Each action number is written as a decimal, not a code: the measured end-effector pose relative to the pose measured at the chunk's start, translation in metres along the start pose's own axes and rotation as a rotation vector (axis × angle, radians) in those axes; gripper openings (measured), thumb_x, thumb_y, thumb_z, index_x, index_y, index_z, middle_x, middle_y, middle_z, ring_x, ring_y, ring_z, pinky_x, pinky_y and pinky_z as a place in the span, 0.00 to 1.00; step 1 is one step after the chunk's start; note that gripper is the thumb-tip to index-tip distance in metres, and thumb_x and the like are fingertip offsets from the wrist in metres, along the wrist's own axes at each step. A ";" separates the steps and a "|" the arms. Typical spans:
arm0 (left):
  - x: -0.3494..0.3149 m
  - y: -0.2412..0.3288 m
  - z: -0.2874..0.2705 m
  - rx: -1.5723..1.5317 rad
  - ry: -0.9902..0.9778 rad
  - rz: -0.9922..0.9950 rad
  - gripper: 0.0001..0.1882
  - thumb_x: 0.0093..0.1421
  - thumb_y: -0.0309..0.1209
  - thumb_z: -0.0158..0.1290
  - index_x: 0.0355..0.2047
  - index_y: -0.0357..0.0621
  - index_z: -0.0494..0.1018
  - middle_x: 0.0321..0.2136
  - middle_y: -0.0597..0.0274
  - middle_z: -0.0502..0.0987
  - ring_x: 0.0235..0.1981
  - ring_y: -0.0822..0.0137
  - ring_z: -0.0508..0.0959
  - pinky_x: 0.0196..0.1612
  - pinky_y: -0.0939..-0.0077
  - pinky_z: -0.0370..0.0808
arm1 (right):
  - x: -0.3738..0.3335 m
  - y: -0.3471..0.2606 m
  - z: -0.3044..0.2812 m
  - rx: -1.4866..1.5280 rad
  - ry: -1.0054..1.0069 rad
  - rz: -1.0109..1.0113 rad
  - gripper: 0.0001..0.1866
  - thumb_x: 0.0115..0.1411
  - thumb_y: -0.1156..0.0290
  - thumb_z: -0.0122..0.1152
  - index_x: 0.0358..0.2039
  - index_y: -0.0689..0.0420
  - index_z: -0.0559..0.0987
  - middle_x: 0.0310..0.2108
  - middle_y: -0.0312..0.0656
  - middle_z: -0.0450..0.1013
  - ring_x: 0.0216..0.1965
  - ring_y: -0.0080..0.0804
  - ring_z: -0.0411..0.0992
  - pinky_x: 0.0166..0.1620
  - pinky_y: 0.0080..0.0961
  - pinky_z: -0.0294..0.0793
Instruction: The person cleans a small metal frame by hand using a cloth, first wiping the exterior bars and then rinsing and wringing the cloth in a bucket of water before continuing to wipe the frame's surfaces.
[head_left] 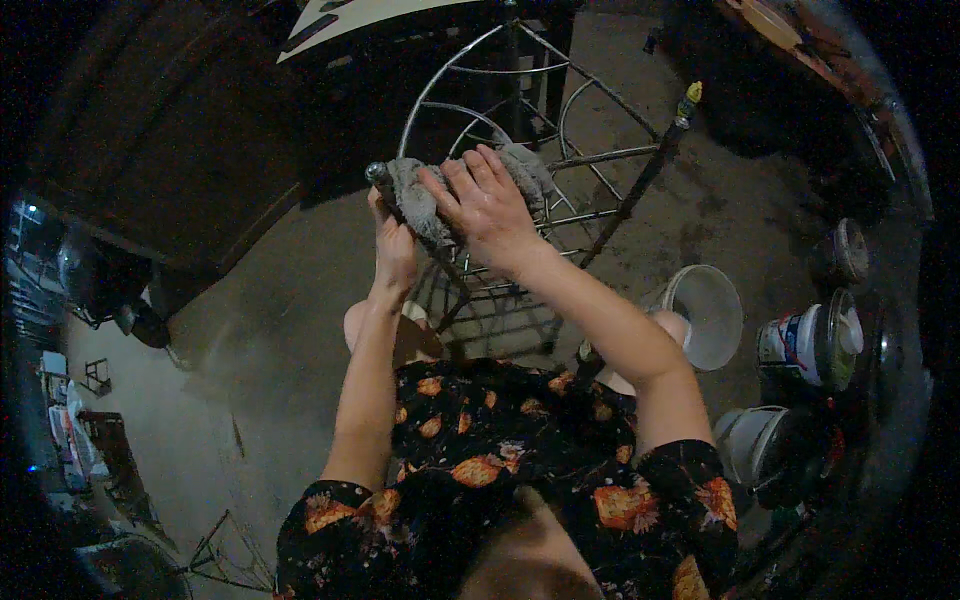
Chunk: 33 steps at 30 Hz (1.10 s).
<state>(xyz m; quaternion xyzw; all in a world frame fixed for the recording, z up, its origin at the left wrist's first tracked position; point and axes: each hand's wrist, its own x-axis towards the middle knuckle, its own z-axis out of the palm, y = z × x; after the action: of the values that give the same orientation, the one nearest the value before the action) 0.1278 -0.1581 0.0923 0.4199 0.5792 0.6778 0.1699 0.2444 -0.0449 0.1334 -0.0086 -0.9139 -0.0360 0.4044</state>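
Observation:
A metal rod frame (418, 105) with curved, shiny bars and straight legs stands before me, between my knees and the far dark furniture. My left hand (395, 245) is closed around the near left leg, just below its round shiny end (375, 172); part of its fingers is hidden behind the leg. A grey cloth (413, 205) is draped over the same part of the frame. My right hand (490, 212) presses down on this cloth with bent fingers and grips it against the bars. At the frame's right, another leg ends in a yellow tip (693, 92).
An open white bucket (715, 315) stands right of my knee. Beyond it are a labelled white bucket (790, 345) and another pale bucket (745, 440). Dark wooden furniture (190, 120) rises at the far left. Small metal frames (215, 560) lie on the floor at lower left.

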 end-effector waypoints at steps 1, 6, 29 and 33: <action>-0.003 -0.008 0.001 0.039 0.009 0.066 0.25 0.59 0.27 0.40 0.58 0.45 0.51 0.50 0.56 0.64 0.50 0.60 0.68 0.54 0.67 0.64 | -0.002 0.011 -0.009 0.029 -0.027 -0.046 0.28 0.49 0.75 0.51 0.54 0.54 0.68 0.44 0.45 0.66 0.48 0.47 0.63 0.59 0.46 0.56; -0.015 -0.011 0.015 -0.073 0.178 0.053 0.25 0.56 0.27 0.39 0.56 0.46 0.59 0.41 0.63 0.68 0.38 0.70 0.69 0.46 0.75 0.66 | -0.043 0.076 -0.064 -0.123 -0.075 -0.076 0.24 0.48 0.71 0.52 0.49 0.45 0.72 0.51 0.37 0.66 0.52 0.41 0.64 0.60 0.45 0.57; 0.006 -0.002 0.016 0.014 0.311 -0.027 0.19 0.60 0.37 0.54 0.47 0.46 0.61 0.26 0.69 0.66 0.22 0.79 0.66 0.25 0.82 0.65 | -0.040 0.100 -0.076 -0.090 -0.103 -0.212 0.24 0.47 0.72 0.53 0.49 0.48 0.73 0.44 0.40 0.68 0.47 0.44 0.64 0.52 0.39 0.65; 0.011 0.026 0.026 0.008 0.195 -0.130 0.19 0.58 0.37 0.56 0.43 0.45 0.61 0.26 0.68 0.68 0.24 0.77 0.68 0.26 0.82 0.66 | -0.075 0.141 -0.115 -0.188 -0.015 0.088 0.24 0.47 0.75 0.52 0.48 0.50 0.73 0.45 0.41 0.67 0.47 0.45 0.64 0.51 0.38 0.66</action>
<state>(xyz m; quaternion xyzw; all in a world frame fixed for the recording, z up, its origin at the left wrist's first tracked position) 0.1484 -0.1408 0.1200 0.3142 0.6217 0.7006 0.1545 0.3861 0.0884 0.1639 -0.0870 -0.9081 -0.1038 0.3962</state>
